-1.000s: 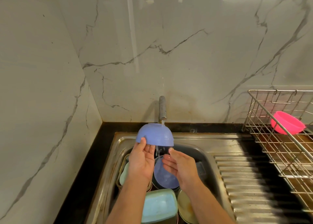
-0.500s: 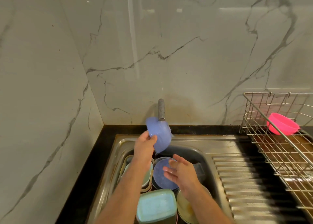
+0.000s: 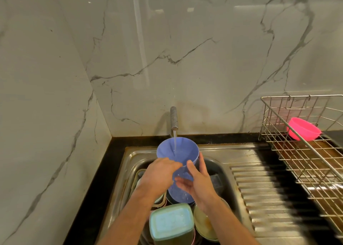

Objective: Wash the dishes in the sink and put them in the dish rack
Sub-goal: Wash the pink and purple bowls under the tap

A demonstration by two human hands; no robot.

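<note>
Water from the tap (image 3: 174,119) falls straight into the blue bowl (image 3: 177,152), held tilted, mouth toward the stream, above the sink (image 3: 213,152). Left hand (image 3: 159,176) has fingers curled over the near rim; right hand (image 3: 199,181) cradles the side and underside, fingers apart. Best now: rotate bowl so the stream sweeps the whole inside, tip out, then carry to the dish rack (image 3: 304,157) beside the pink bowl (image 3: 303,128).

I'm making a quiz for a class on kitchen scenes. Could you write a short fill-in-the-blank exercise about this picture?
1. Water from the tap runs into the ____ bowl.
2. The bowl is held by ____ hands, the left hand and the right hand.
3. The wire dish rack holds one ____ bowl.

Missing words: blue; both; pink
</note>
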